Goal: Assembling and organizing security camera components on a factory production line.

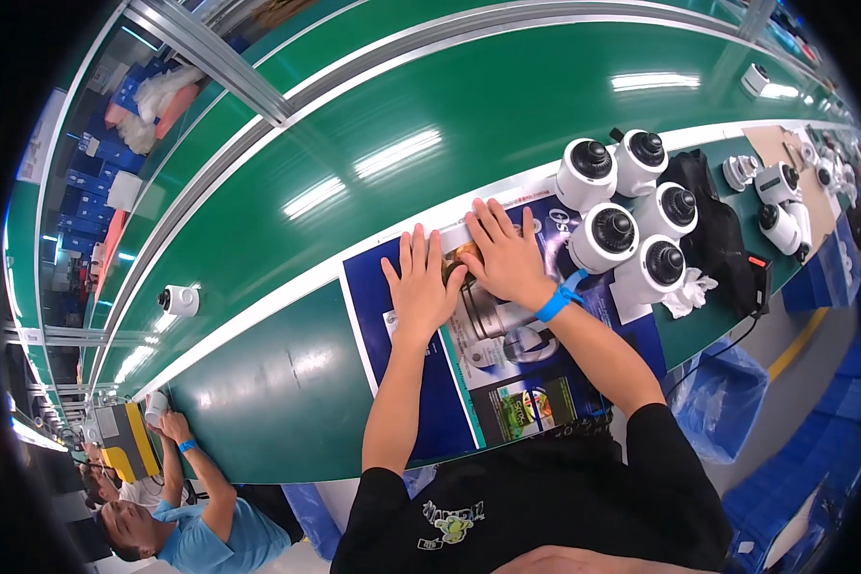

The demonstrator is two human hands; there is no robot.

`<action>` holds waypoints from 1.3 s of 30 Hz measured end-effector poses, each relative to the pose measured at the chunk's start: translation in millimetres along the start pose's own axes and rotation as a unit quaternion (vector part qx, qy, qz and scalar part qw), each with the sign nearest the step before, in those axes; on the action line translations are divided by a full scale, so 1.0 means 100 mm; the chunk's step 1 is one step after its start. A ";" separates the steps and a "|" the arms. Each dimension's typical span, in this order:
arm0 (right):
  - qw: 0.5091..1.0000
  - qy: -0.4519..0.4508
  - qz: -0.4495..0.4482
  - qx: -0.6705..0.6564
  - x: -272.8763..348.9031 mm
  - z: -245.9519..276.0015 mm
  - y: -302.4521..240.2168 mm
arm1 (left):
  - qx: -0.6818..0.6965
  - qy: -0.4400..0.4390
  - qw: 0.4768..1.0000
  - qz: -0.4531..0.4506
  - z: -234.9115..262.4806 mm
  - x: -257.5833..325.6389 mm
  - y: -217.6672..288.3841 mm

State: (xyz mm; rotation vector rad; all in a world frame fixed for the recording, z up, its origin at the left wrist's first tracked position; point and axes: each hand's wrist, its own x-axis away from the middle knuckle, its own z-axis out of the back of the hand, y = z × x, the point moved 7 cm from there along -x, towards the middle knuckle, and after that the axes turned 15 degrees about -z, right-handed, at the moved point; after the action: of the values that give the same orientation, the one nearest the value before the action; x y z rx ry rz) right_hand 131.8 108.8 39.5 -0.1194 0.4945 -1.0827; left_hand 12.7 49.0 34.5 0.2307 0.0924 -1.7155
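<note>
Both my hands lie flat on a printed blue sheet (368, 304) that covers part of the green workbench. My left hand (423, 292) has its fingers spread near the sheet's far edge. Beside it, my right hand (509, 256) is spread too, with a blue wrist strap (562, 297) on that arm. Neither hand holds anything. Just right of my right hand stands a group of several white dome cameras with black lenses; the closest is a dome camera (603, 239) on the sheet's right part. A crumpled white tissue (689, 293) lies by them.
Beyond the bench runs a green conveyor belt (507, 105) carrying a white camera (180, 300) at left. A black cloth (716, 230) and more camera parts (783, 225) lie at right. A plastic-lined bin (722, 402) stands below. At left, a co-worker (196, 526) handles a white camera.
</note>
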 end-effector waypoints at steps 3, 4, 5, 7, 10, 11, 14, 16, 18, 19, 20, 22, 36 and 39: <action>1.000 -0.010 -0.003 0.002 0.00 0.01 -0.03 | 0.017 0.005 1.000 0.005 0.03 0.02 -0.02; 1.000 -0.007 -0.008 0.014 0.00 0.03 -0.01 | 0.007 -0.025 1.000 0.012 0.08 0.00 0.03; 1.000 -0.005 -0.013 0.025 0.01 0.05 0.01 | -0.003 -0.056 0.998 0.018 0.08 -0.01 0.06; 1.000 0.006 -0.021 0.022 0.02 0.06 0.03 | 0.006 -0.062 0.998 0.013 0.08 -0.01 0.07; 0.998 0.021 -0.036 0.036 0.03 0.12 0.04 | 0.011 -0.072 0.997 0.008 0.11 0.00 0.06; 0.997 0.023 -0.041 0.055 0.04 0.14 0.03 | 0.010 -0.076 0.997 0.008 0.12 0.01 0.05; 0.997 0.008 -0.059 0.046 0.08 0.12 0.11 | -0.015 -0.102 0.995 0.004 0.17 -0.01 0.07; 0.997 0.012 -0.054 0.045 0.09 0.11 0.13 | -0.006 -0.092 0.996 0.001 0.13 -0.01 0.06; 0.998 0.018 -0.052 0.043 0.09 0.12 0.14 | -0.001 -0.083 0.997 -0.004 0.09 0.00 0.05; 0.998 0.017 -0.051 0.044 0.09 0.11 0.13 | -0.002 -0.065 0.998 -0.008 0.10 0.00 0.05; 0.998 0.016 -0.052 0.045 0.09 0.11 0.13 | -0.002 -0.046 0.999 -0.012 0.11 0.01 0.05; 0.998 0.008 -0.055 0.033 0.09 0.09 0.13 | -0.002 -0.044 0.999 -0.004 0.10 0.01 0.05; 0.998 -0.005 -0.066 0.021 0.09 0.09 0.16 | 0.005 -0.057 0.998 0.001 0.06 0.01 0.03; 0.998 -0.006 -0.065 0.016 0.09 0.10 0.15 | 0.005 -0.055 0.998 -0.002 0.07 0.02 0.03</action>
State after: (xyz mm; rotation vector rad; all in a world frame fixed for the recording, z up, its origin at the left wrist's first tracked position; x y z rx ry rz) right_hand 151.8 106.2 40.5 -0.1310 0.4625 -1.2168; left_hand 14.3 45.1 40.5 0.1430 0.0044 -1.7290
